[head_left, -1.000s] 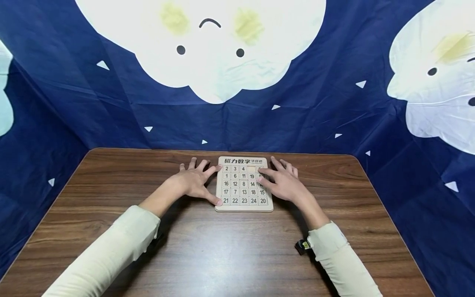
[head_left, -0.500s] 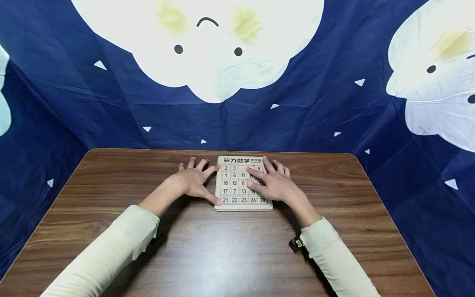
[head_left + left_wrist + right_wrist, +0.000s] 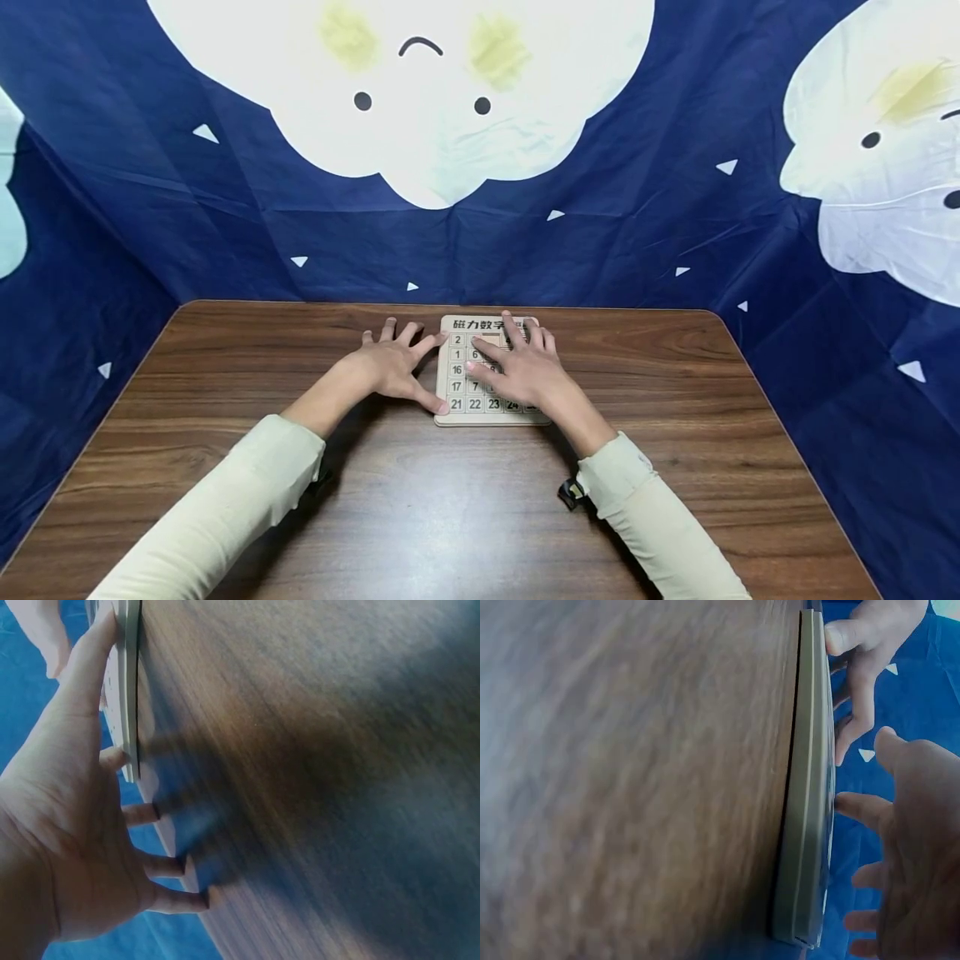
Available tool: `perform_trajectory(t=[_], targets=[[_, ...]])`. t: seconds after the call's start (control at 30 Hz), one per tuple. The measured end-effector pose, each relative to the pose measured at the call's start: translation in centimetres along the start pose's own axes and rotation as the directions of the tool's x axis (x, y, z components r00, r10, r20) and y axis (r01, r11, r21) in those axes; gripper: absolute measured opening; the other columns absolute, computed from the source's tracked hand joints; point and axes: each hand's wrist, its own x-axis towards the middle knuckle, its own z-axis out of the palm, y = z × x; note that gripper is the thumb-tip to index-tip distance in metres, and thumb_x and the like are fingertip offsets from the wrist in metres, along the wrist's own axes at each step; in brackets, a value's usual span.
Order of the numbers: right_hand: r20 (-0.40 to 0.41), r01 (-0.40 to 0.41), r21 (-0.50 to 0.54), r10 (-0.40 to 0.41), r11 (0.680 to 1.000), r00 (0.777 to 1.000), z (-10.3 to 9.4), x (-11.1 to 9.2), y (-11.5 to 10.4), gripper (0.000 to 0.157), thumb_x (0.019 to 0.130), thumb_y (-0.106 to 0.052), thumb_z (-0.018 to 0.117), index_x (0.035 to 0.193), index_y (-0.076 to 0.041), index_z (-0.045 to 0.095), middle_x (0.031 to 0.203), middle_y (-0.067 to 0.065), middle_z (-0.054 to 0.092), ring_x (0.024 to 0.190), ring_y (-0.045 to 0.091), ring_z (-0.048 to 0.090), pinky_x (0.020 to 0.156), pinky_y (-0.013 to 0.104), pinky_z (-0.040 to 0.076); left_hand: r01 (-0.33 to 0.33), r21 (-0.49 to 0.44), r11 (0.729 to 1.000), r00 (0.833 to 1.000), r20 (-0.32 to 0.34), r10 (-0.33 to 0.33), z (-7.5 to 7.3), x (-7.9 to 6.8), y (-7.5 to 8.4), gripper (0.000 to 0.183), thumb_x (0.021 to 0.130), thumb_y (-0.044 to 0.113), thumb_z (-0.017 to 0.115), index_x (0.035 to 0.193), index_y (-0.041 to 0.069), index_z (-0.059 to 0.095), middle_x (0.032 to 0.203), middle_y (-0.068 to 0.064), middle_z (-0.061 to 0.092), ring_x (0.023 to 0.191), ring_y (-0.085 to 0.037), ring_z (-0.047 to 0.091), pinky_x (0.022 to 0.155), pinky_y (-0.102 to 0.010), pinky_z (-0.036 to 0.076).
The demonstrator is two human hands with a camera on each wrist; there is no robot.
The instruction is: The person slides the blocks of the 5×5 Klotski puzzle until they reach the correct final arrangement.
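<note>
Where the arms come in, closest of all, two pale sleeves (image 3: 225, 500) have their cuffs folded up. A small black thing (image 3: 572, 494) sits by the right cuff. Next comes the brown table (image 3: 450, 517), with wood lines and a shiny patch. Near its far edge, between the arms, the board (image 3: 491, 420) lies flat. The left hand (image 3: 390, 368) is spread wide, not clenched; its thumb rests on the near left corner of the board, and its pointing finger touches the left side farther up. The right hand (image 3: 528, 371) stretches out loose over the board, fingers apart, and hides many of the tiles (image 3: 475, 404). Its pointing finger touches the top row, just beside a gap, while its thumb hangs above the board. You can read 21, 22 and 23 in the near row, and 17, 16, 1 and 2 going up the left side. Black writing runs along the board's far end, partly under the right fingers. Behind the table hangs a blue cloth (image 3: 480, 258), with big white clouds (image 3: 420, 142) and little white triangles (image 3: 726, 167).
</note>
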Motion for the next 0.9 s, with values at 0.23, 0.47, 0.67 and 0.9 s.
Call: perform_trajectory(t=[0.23, 0.47, 0.67, 0.9], targets=[[0.011, -0.09, -0.011, 0.09, 0.996, 0.996, -0.1, -1.1, 1.8, 0.068, 0.114, -0.076, 0.034, 0.175, -0.045, 0.04, 0.191, 0.021, 0.007, 0.175, 0.057, 0.006, 0.14, 0.075, 0.007, -0.002, -0.008, 1.0, 1.0, 0.0, 0.002, 0.2, 0.1, 0.1, 0.139, 0.072, 0.098, 0.078, 0.182, 0.038, 0.017, 0.188, -0.023, 0.016, 0.17, -0.068, 0.001, 0.127, -0.094, 0.013], [-0.011, 0.017, -0.001, -0.017, 1.0, 1.0, 0.3, -0.3, -0.4, 0.073, 0.115, -0.072, 0.036, 0.177, -0.033, 0.04, 0.189, 0.023, 0.015, 0.177, 0.05, 0.009, 0.144, 0.066, 0.006, 0.0, -0.001, 1.0, 1.0, 0.002, 0.0, 0.1, 0.1, -0.1, 0.138, 0.073, 0.098, 0.077, 0.182, 0.036, 0.018, 0.187, -0.024, 0.016, 0.169, -0.069, 0.002, 0.126, -0.094, 0.013], [0.011, 0.054, -0.017, -0.054, 0.998, 0.998, 0.9, 0.8, -2.9, 0.072, 0.116, -0.072, 0.035, 0.178, -0.036, 0.036, 0.19, 0.02, 0.012, 0.178, 0.049, 0.002, 0.145, 0.061, 0.0, 0.008, -0.016, 1.0, 1.0, 0.016, -0.008, 0.2, 0.1, -0.1, 0.138, 0.073, 0.098, 0.077, 0.182, 0.036, 0.019, 0.189, -0.023, 0.012, 0.171, -0.066, -0.002, 0.128, -0.093, 0.011], [0.026, -0.052, -0.031, 0.053, 0.998, 0.998, 0.5, 0.3, -1.6, 0.07, 0.114, -0.076, 0.033, 0.177, -0.045, 0.035, 0.191, 0.021, 0.007, 0.176, 0.055, -0.005, 0.143, 0.068, -0.006, 0.006, -0.016, 1.0, 1.0, 0.007, -0.006, 0.2, 0.0, -0.1, 0.138, 0.073, 0.097, 0.078, 0.182, 0.036, 0.019, 0.189, -0.023, 0.014, 0.171, -0.066, -0.001, 0.127, -0.093, 0.011]])
